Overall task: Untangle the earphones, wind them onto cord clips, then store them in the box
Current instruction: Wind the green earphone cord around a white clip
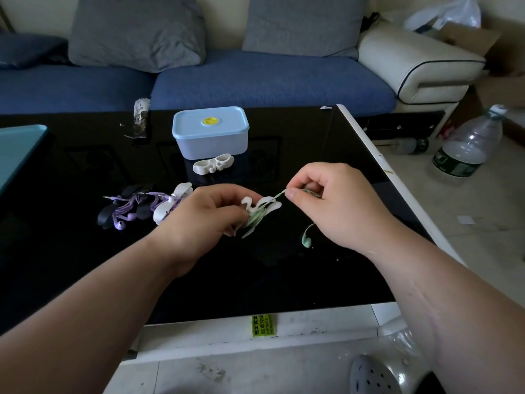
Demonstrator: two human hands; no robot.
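My left hand [208, 216] grips a white cord clip [262, 204] that has green earphone cord [255, 220] wound on it, just above the black table [85, 265]. Beside it, my right hand [332, 200] pinches the green cord where it leaves the clip. One green earbud [306, 240] dangles below my right hand. To the left lie purple earphones [127, 211] on black and white clips. A spare white clip [213, 164] lies in front of the light blue box [210, 132], whose lid is on.
A teal object [20, 149] sits at the table's left edge and a crumpled wrapper [141, 116] at the back. Behind the table is a blue sofa [255, 81] with grey cushions. A large plastic bottle [468, 146] stands on the floor at right.
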